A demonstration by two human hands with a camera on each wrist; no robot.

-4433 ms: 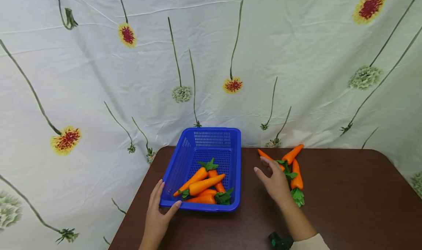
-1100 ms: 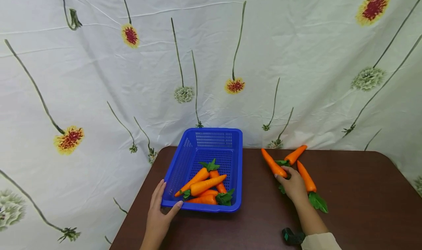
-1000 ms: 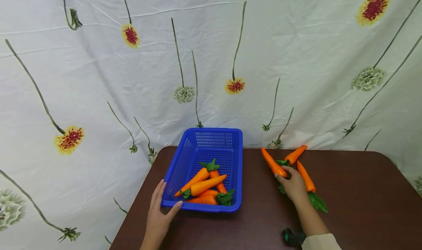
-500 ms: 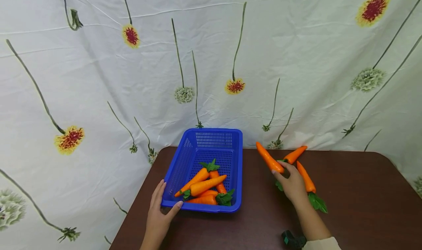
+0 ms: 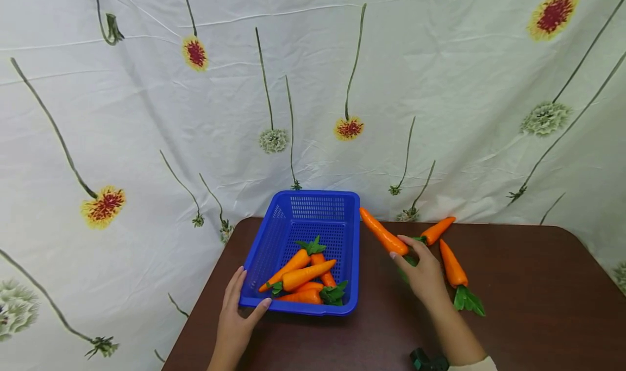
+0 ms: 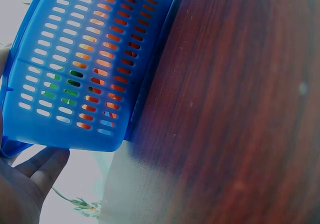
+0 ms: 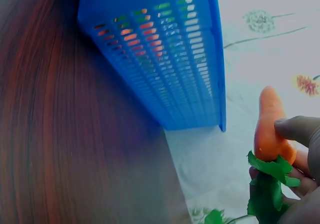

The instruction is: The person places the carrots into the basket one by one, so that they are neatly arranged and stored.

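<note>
My right hand (image 5: pixel 424 273) pinches an orange carrot (image 5: pixel 383 232) near its leafy end. It is off the table, its tip close to the right rim of the blue plastic basket (image 5: pixel 353 284). In the right wrist view, thumb and fingers close on the carrot (image 7: pixel 269 129), green leaves (image 7: pixel 270 189) hanging under them. My left hand (image 5: pixel 236 319) rests at the basket's near left corner, fairly straight fingers along the left side and thumb on the front rim. Several carrots (image 5: pixel 308 275) with leaves lie inside the basket. In the left wrist view, my left fingers (image 6: pixel 49 168) touch the basket wall (image 6: pixel 70 134).
Two more carrots lie right of my right hand, one behind (image 5: pixel 438 230) and one nearer (image 5: pixel 453 265). A small black device (image 5: pixel 426 360) is by my right wrist. The dark brown table (image 5: pixel 528 284) ends at a flower-printed white cloth (image 5: pixel 440 77).
My right hand reached the carrots, took hold of one, raised it and carried it left toward the basket. The nearer loose carrot has shifted. My left hand stays at the basket.
</note>
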